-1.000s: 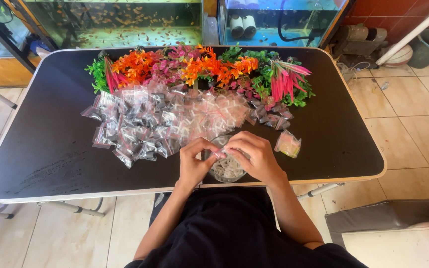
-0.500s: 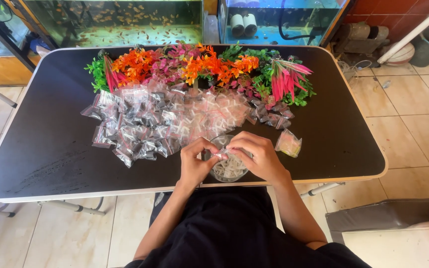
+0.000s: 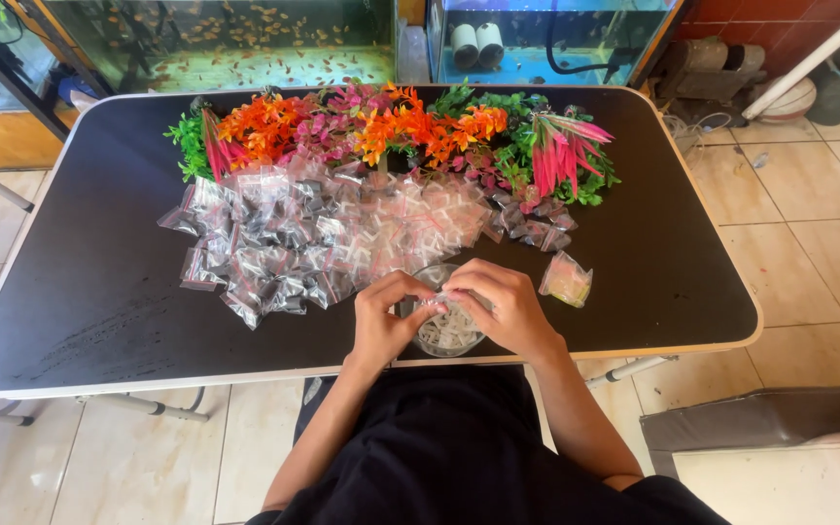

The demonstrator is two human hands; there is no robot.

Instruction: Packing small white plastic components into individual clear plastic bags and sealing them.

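Observation:
My left hand (image 3: pixel 385 314) and my right hand (image 3: pixel 498 307) meet over a small clear round bowl (image 3: pixel 449 332) of white bits at the table's near edge. Together the fingers of both hands pinch a small clear plastic bag (image 3: pixel 436 303) just above the bowl. Beyond the hands lies a wide heap of several small clear plastic bags (image 3: pixel 323 238). Along the far side of the black table (image 3: pixel 89 311) runs a row of artificial plants (image 3: pixel 391 131) in orange, pink, green and red. Another filled little bag (image 3: pixel 567 279) lies to the right of my right hand.
Glass fish tanks (image 3: pixel 216 44) stand behind the table. Tiled floor surrounds it, with a white pipe (image 3: pixel 809 63), a bucket and clutter at the back right. A grey cushion (image 3: pixel 760 428) lies on the floor at the lower right.
Both hands stay over the bowl with small finger movements on the little bag. Nothing else has moved.

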